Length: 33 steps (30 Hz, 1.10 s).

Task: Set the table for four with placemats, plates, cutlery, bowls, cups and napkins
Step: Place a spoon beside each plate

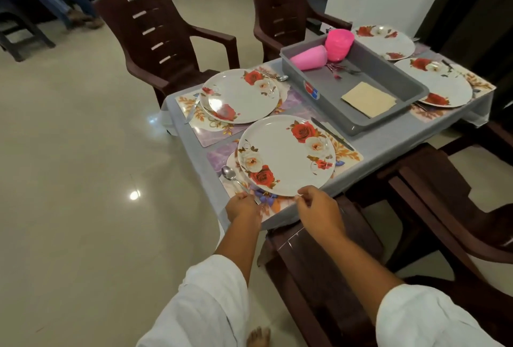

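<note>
A person in white sleeves stands at the near corner of a dining table covered in a grey tablecloth (388, 142), both arms stretched towards the place setting at lower centre of the frame. The right hand (319, 209) pinches the near rim of the front plate (286, 155), a white plate with red roses lying on a floral placemat (348, 156). The left hand (243, 206) has its fingers curled at the handle end of a spoon (230, 174) lying left of that plate. Whether they grip the handle cannot be told. A knife (331, 134) lies along the plate's upper right side.

Above and left of it, a second plate (240, 95) rests on its own mat with a fork (191, 113) at its left. Two more rose plates (438, 84) sit at upper right. Between them, in the middle of the table, a grey tray (319, 91) holds stacked pink cups (308, 57) on their side, pink bowls (339, 44), loose cutlery (344, 69) and a beige napkin (369, 99). Brown plastic chairs (163, 35) ring the table.
</note>
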### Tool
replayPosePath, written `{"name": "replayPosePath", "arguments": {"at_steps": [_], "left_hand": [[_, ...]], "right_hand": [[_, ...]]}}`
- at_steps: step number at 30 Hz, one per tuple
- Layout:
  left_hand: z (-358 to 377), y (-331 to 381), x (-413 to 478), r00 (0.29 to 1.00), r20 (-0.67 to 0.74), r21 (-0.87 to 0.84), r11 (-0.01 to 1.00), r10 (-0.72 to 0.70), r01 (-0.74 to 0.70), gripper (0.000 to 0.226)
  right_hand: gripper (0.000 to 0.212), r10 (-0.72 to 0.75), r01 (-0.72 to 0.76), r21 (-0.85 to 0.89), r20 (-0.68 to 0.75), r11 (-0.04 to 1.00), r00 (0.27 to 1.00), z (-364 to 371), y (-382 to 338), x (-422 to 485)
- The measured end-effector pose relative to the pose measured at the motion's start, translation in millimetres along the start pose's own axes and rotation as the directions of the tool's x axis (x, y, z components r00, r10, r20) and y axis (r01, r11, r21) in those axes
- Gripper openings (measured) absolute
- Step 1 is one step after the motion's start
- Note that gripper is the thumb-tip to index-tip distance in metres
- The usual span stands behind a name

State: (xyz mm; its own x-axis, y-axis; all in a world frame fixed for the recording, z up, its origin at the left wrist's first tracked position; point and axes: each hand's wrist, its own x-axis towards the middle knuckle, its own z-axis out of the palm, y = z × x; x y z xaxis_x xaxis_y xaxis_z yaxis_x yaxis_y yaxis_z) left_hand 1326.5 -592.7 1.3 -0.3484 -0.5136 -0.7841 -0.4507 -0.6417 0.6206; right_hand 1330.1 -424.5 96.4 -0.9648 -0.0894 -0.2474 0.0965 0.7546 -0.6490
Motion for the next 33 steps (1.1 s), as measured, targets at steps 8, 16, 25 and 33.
{"name": "replayPosePath", "arguments": {"at_steps": [8,16,25,33], "left_hand": [[-3.3,-8.3,11.9,0.998,0.056,0.112,0.993,0.041,-0.047,0.030],[6.1,-16.0,30.5,1.000,-0.021,0.146,0.989,0.011,-0.008,0.019],[9.3,-15.4,30.7,0.997,-0.054,0.299,0.954,0.060,-0.041,0.019],[14.5,-27.3,62.9,0.999,-0.039,0.358,0.933,0.030,-0.014,0.030]], "right_hand": [[0.026,0.001,-0.001,0.018,0.004,1.000,1.000,7.5,1.3,9.7],[0.027,0.010,-0.009,-0.014,0.036,1.000,0.999,4.9,5.2,13.1],[0.026,0.014,-0.011,-0.062,0.039,0.998,0.999,-3.7,14.1,17.8],[0.027,0.001,0.005,-0.123,0.045,0.992,0.999,-2.8,9.1,20.2]]}}
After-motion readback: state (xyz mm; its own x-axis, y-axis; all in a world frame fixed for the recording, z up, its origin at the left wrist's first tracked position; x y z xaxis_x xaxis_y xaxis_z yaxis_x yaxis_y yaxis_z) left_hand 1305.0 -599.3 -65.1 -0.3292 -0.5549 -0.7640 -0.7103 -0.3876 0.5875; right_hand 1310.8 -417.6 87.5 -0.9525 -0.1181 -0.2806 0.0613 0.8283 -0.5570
